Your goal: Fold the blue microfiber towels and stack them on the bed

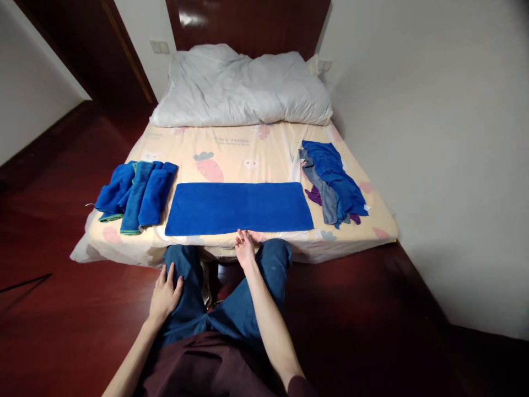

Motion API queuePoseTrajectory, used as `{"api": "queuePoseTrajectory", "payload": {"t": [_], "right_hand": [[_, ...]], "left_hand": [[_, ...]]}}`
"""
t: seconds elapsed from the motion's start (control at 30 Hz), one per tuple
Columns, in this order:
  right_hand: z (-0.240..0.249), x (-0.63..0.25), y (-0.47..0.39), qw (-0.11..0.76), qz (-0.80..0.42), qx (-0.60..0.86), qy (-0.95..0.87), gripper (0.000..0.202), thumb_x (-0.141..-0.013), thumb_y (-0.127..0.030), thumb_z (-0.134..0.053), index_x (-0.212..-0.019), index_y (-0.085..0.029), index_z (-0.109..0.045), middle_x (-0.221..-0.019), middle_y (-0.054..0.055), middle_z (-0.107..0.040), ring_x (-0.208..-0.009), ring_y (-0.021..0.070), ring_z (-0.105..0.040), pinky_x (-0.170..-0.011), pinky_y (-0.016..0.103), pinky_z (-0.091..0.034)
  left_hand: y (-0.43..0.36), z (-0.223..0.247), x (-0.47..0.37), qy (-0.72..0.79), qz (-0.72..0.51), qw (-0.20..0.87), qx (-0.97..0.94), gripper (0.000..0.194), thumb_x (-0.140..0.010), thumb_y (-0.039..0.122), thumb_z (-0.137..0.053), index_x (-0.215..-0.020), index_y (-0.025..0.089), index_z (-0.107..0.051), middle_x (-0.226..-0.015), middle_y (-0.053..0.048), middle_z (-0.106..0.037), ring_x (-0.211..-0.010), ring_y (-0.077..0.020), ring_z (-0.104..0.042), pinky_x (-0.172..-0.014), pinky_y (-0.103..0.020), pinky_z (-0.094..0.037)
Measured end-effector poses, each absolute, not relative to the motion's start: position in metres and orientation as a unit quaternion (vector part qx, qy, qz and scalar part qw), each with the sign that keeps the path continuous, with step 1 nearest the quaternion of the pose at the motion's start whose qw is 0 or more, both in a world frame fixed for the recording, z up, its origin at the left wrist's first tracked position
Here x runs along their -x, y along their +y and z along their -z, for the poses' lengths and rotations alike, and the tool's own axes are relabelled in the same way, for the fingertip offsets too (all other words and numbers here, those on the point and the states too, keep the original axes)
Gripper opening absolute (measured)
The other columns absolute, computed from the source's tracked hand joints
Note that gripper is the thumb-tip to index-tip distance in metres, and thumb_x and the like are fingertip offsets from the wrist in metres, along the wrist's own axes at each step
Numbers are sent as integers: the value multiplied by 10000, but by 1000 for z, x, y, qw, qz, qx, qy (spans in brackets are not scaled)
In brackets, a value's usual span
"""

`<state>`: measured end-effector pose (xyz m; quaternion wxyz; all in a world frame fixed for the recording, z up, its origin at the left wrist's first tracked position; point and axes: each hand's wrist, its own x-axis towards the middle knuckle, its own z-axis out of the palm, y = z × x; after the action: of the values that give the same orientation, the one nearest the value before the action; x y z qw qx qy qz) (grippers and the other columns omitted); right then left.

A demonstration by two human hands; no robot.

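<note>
A blue towel (pixel 239 208) lies spread flat in a long rectangle near the front edge of the bed. My right hand (pixel 245 251) is palm up at the towel's near edge, fingers slightly bent and apart; the fingertips reach that edge, and I see no grip on it. Resting on my left knee, my left hand (pixel 166 292) has its fingers spread and holds nothing. To the left of the towel sit several rolled or folded blue and green-edged towels (pixel 138 196). On the right lies a loose heap of blue, grey and purple cloths (pixel 333 182).
The bed (pixel 173 143) has a cream sheet printed with carrots. A bunched white quilt (pixel 248 88) fills its far end, before a dark wooden headboard (pixel 248 22). A white wall (pixel 433 138) stands to the right, and dark red floor (pixel 74 320) surrounds the bed.
</note>
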<state>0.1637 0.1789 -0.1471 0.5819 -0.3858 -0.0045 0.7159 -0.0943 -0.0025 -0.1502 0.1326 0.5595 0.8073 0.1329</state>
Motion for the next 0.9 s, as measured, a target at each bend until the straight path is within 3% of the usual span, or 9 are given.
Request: {"api": "queuePoseTrajectory", "payload": {"t": [0.13,0.3,0.43,0.53,0.63,0.77,0.9], "right_hand": [[152,-154,187,582,-699,414,-18,261,-811,-346,-761,-950,-224,-576,-925,27,-787,-598,99,-657,-580,197,-475],[157,-146,187,616,-647,449,0,292,-762,-353,-800,-926,-185,-627,-837,29,-772,-657,116,-705,-646,213,-535],[159,-146,185,620,-625,475,11,323,-735,-370,-823,-921,-167,-654,-859,71,-785,-690,150,-735,-673,244,-573],[161,-146,187,616,-610,498,-12,394,-733,-428,-825,-961,-146,-673,-912,122,-796,-673,171,-742,-652,264,-586],[164,-146,191,610,-588,528,-49,452,-729,-488,-815,-960,-118,-697,-920,164,-796,-642,192,-739,-631,291,-600],[167,-145,192,594,-550,579,-97,408,-761,-523,-769,-893,-139,-724,-833,150,-792,-562,204,-710,-563,315,-598],[168,-144,190,580,-511,617,-150,383,-844,-528,-683,-774,-153,-721,-761,106,-776,-513,191,-688,-537,307,-582]], "left_hand": [[-3,156,97,801,-143,118,-569,723,-987,530,-352,-1563,95,-378,-1612,-246,-339,-1439,-408,-431,-1152,-550,-412],[2,153,97,805,-121,97,-573,697,-975,509,-376,-1520,79,-434,-1555,-265,-412,-1390,-425,-482,-1099,-571,-461],[41,125,88,741,-152,68,-650,462,-962,403,-423,-1299,167,-633,-1424,-179,-569,-1313,-362,-550,-1094,-522,-479],[108,90,66,665,-168,89,-722,357,-983,325,-398,-1150,219,-695,-1178,-119,-696,-1126,-294,-635,-1010,-444,-529],[201,57,34,607,-147,104,-774,363,-987,283,-384,-1105,214,-721,-1014,-113,-723,-993,-279,-647,-941,-422,-542],[335,39,-9,563,-89,122,-812,367,-946,200,-412,-1100,169,-743,-1087,-139,-733,-1074,-281,-640,-967,-391,-511],[437,60,-45,580,7,144,-801,398,-887,155,-474,-1205,146,-713,-1149,-167,-717,-1149,-303,-612,-1014,-407,-463]]}}
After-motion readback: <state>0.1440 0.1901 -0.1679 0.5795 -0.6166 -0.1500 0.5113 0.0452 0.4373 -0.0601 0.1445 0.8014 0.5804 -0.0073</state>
